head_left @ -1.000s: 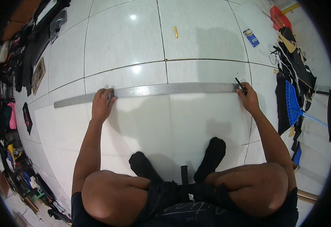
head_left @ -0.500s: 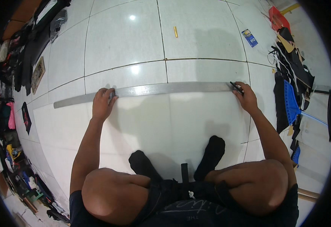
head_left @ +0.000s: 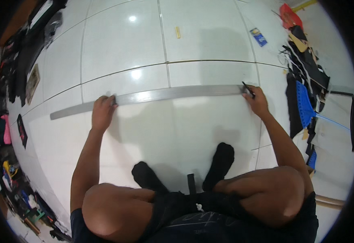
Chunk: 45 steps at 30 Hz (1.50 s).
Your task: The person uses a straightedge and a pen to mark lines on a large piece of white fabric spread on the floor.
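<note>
blue rectangular packet [head_left: 259, 37] | flat on white floor tiles, far right | beside clothing pile

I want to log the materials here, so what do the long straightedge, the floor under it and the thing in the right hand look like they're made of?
The long straightedge looks like brushed metal, likely aluminium or steel: grey, thin, with a dull sheen. The floor looks like glazed ceramic tile: glossy white, mirroring ceiling lights, with dark grout lines. The pen in the right hand is slim and dark, probably plastic, but too small to tell. The left hand presses on the straightedge.
</note>
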Motion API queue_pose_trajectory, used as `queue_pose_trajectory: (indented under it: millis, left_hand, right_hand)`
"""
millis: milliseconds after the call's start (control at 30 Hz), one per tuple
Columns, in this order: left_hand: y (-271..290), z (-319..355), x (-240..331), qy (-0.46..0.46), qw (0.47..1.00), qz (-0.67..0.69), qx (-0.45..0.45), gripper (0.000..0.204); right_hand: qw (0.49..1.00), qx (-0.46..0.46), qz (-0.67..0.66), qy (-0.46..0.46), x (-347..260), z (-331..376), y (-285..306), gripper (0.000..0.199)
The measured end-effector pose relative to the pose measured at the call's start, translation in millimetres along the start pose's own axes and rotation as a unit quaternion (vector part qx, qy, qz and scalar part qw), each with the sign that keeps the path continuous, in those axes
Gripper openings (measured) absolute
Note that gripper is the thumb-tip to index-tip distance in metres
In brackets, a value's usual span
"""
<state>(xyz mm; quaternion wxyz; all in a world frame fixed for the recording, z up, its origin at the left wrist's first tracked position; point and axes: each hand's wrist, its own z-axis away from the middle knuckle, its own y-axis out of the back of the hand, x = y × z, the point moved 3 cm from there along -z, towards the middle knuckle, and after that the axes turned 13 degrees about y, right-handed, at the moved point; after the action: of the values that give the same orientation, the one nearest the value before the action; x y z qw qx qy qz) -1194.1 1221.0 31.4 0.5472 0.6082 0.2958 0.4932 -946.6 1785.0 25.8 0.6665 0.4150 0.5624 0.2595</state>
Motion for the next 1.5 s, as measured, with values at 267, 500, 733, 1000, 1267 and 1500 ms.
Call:
queue_pose_trajectory:
  millis: [267, 500, 733, 1000, 1267, 1500]
  left_hand:
    - [-1, 6, -7, 0.035, 0.999, 0.031, -0.018, 0.04]
    - [20, 26, -45, 0.059, 0.998, -0.032, -0.004, 0.04]
    - [1, 2, -10, 0.023, 0.999, 0.048, 0.006, 0.042]
    - [2, 13, -8, 0.042, 0.999, 0.021, 0.02, 0.041]
    - [-4, 9, -3, 0.014, 0.999, 0.019, 0.034, 0.041]
    - [-1, 12, -6, 0.032, 0.999, 0.034, 0.013, 0.04]
  right_hand:
    - [0.972, 0.162, -0.078, -0.15, 40, -4, 43, 0.03]
    - [0.974, 0.135, -0.134, -0.124, 34, -6, -15, 0.038]
    - [0.972, 0.092, -0.182, -0.117, 21, 19, 11, 0.034]
    - [0.998, 0.013, -0.051, -0.036, 30, 36, -1, 0.03]
    - [1.0, 0.014, 0.006, -0.025, 28, 40, 18, 0.027]
    - [0.999, 0.031, -0.02, -0.025, 21, 33, 15, 0.033]
